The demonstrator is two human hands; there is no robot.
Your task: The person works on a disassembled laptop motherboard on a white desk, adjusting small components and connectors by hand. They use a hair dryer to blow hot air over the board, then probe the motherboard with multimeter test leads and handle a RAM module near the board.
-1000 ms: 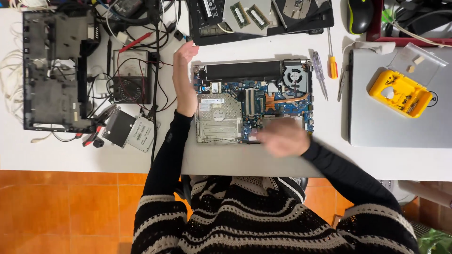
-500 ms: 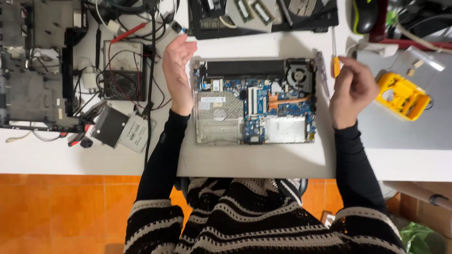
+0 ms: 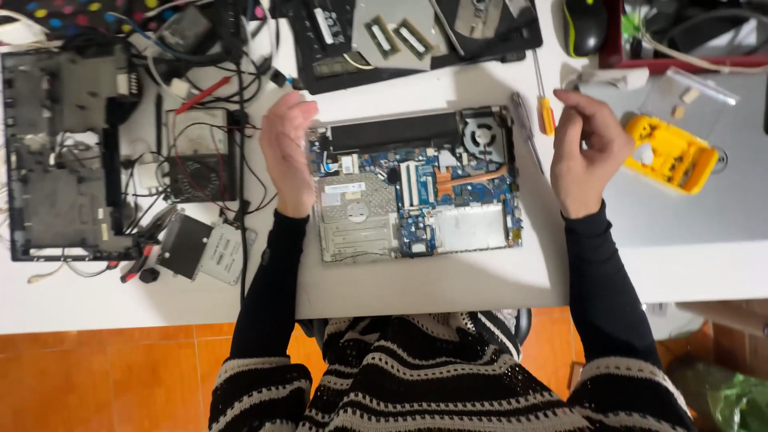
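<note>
An opened laptop base [image 3: 416, 188] lies in the middle of the white table, its blue circuit board, black battery bar and round fan [image 3: 482, 134] exposed. My left hand [image 3: 288, 152] rests flat against the base's left edge, fingers together, holding nothing. My right hand [image 3: 588, 152] hovers just right of the base with fingers curled and thumb near the index finger. Whether something small sits between them is unclear. An orange-handled screwdriver [image 3: 546, 118] and a grey-handled one [image 3: 524, 132] lie between that hand and the fan.
A stripped black laptop chassis [image 3: 64, 152] with loose wires fills the left side, with a small fan unit [image 3: 196, 156] and a hard drive [image 3: 212, 250] beside it. Memory sticks [image 3: 396, 36] lie on a black panel at the back. A yellow case [image 3: 668, 152] sits on a closed silver laptop [image 3: 688, 216]; a mouse [image 3: 584, 24] lies behind.
My right hand went from the laptop's near edge up to its right side beside the screwdrivers. My left hand stayed at the left edge. The camera view shifted slightly.
</note>
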